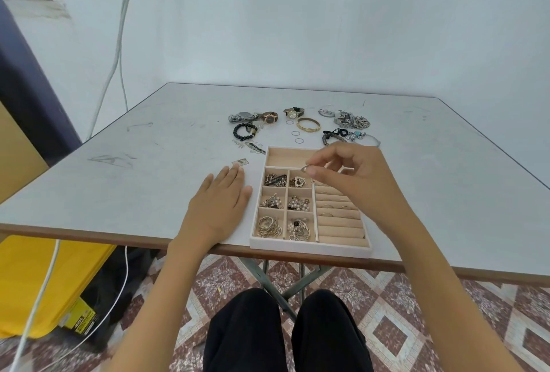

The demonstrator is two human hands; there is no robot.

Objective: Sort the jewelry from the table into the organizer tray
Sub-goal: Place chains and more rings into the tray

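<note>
At the near edge of the table, straight ahead of the seated person's knees, sits the organizer tray. Its six small compartments on the nine o'clock side hold tangled pieces. The long compartment at its twelve o'clock end looks bare. The ring rolls fill its three o'clock side, with a few thin bands already tucked between them.

The left hand lies flat on the table just beside the tray at nine o'clock, fingers straight and holding nothing. A small silver piece lies at its fingertips; whether they touch it cannot be told.

The right hand hovers over the tray, its thumb and forefinger pinching a small ring while the other fingers curl loosely above. That ring hangs over the divider between the long compartment and the small ones. The rolls lie at about five o'clock from it, partly under the palm. Their long axis runs nine to three, so the band would likely need turning to slip edge-on into a groove. The right hand is plainly the nearer one for that.

Beyond the tray at twelve o'clock, loose rings, gold bangles, watches, a black bead bracelet and a heap of chains wait on the table.
</note>
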